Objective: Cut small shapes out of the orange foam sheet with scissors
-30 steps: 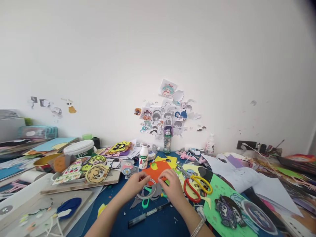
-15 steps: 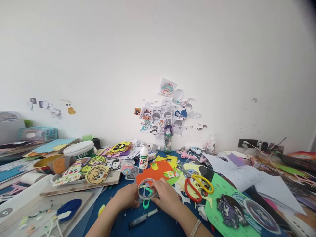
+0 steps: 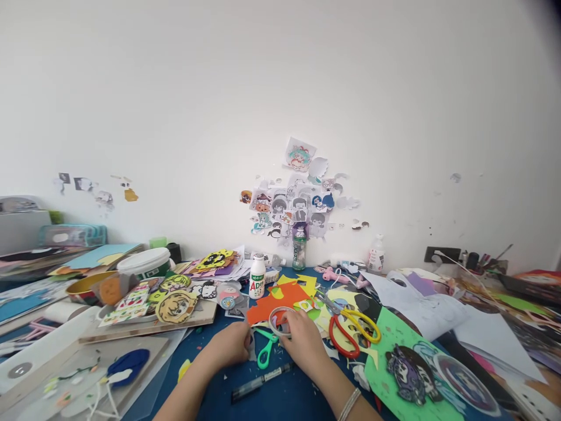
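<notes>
– How's the roll (image 3: 270,323)?
– Pale, thin-rimmed, hollow, tilted, at the orange paper (image 3: 268,305)'s six o'clock edge
– And the fingers?
– The right hand (image 3: 305,338)'s pinch its rim around four o'clock. The left hand (image 3: 233,344)'s are curled together, just off the green scissors (image 3: 265,354) at nine o'clock; I can't tell whether they grip the grey scrap (image 3: 252,346) there

L hand (image 3: 234,345) curls in, can't tell what's in its grip. R hand (image 3: 302,336) hides pt of the ring (image 3: 271,323). Forearms (image 3: 188,383) & green sheet (image 3: 380,374) cut off near side. White btl (image 3: 257,278): small print unreadable.
</notes>
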{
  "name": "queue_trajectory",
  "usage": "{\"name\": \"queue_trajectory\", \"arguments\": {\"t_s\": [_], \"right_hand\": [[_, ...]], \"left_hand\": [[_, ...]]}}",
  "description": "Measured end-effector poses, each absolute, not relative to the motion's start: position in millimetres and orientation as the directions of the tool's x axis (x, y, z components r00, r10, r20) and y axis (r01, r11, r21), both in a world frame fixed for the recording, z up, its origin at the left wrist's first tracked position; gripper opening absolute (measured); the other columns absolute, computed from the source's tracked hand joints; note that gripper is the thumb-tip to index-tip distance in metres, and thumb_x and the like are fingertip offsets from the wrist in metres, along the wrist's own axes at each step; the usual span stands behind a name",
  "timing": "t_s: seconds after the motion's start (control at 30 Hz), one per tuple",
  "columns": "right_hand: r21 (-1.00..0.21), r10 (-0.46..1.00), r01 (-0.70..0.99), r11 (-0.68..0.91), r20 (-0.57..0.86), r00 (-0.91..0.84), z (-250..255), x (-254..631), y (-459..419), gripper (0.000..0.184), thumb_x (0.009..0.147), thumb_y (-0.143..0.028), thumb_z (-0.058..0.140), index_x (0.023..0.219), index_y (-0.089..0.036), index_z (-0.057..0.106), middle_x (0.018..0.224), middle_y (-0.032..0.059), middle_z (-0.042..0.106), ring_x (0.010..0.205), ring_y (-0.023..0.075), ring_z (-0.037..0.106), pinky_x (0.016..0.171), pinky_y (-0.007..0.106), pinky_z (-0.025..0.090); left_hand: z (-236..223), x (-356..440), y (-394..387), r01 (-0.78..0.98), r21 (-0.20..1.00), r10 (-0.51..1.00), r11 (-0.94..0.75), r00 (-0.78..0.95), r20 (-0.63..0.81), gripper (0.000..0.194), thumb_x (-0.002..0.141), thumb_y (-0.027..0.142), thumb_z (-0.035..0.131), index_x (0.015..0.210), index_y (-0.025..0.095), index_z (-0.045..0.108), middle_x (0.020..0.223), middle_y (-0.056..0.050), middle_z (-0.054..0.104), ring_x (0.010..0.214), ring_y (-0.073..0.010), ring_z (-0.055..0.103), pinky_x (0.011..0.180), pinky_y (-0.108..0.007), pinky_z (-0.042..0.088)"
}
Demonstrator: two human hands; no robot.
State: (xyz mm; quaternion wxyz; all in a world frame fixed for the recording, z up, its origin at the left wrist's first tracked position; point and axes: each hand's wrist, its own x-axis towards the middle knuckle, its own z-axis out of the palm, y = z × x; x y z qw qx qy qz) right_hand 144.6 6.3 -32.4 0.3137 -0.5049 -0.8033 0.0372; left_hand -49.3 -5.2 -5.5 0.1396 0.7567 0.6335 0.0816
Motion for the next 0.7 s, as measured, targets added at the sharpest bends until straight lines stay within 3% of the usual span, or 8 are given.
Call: {"name": "queue_trajectory", "arguments": {"t_s": [0.2, 0.37, 0.53, 0.7], "right_hand": [[-0.489, 0.855, 0.758, 0.431, 0.491, -0.169, -31, 151, 10, 0.025, 0.064, -0.008, 0.056, 0.086, -0.021, 0.057, 0.084, 0.0086, 0.061, 0.087, 0.0302, 0.053, 0.071, 0.038, 0.04], [-0.646, 0.846, 0.592, 0.481, 0.519, -0.12, -27, 152, 13, 0.007, 0.074, -0.018, 0.05, 0.079, -0.022, 0.054, 0.079, 0.0039, 0.06, 0.082, 0.0231, 0.056, 0.071, 0.034, 0.044], [-0.729, 0.826, 0.399, 0.557, 0.536, -0.174, -31, 143, 16, 0.011, 0.078, -0.022, 0.048, 0.071, -0.02, 0.055, 0.08, 0.0038, 0.062, 0.08, 0.0188, 0.058, 0.072, 0.029, 0.047], [-0.752, 0.826, 0.345, 0.561, 0.536, -0.173, -34, 138, 16, 0.01, 0.075, -0.02, 0.05, 0.068, -0.019, 0.057, 0.08, 0.0044, 0.061, 0.08, 0.0191, 0.057, 0.069, 0.028, 0.046]], "left_hand": [[3, -50, 2, 0.769, 0.611, 0.978, -0.191, 0.199, 0.055, 0.005, 0.061, 0.02, 0.047, 0.066, 0.019, 0.047, 0.065, 0.002, 0.05, 0.066, -0.0159, 0.052, 0.056, -0.026, 0.038], [9, -38, 2, 0.518, 0.837, 0.976, -0.176, 0.206, 0.078, 0.024, 0.067, 0.044, 0.045, 0.072, 0.021, 0.04, 0.061, 0.004, 0.047, 0.062, -0.0167, 0.057, 0.053, -0.028, 0.046], [2, -21, 3, 0.307, 0.934, 0.969, -0.182, 0.219, 0.117, 0.035, 0.062, 0.051, 0.051, 0.076, 0.021, 0.04, 0.06, 0.005, 0.051, 0.065, -0.018, 0.061, 0.06, -0.032, 0.05], [-4, -14, 6, 0.206, 0.958, 0.96, -0.2, 0.237, 0.149, 0.039, 0.059, 0.053, 0.058, 0.074, 0.021, 0.041, 0.057, 0.006, 0.052, 0.061, -0.0165, 0.061, 0.058, -0.031, 0.048]]}}
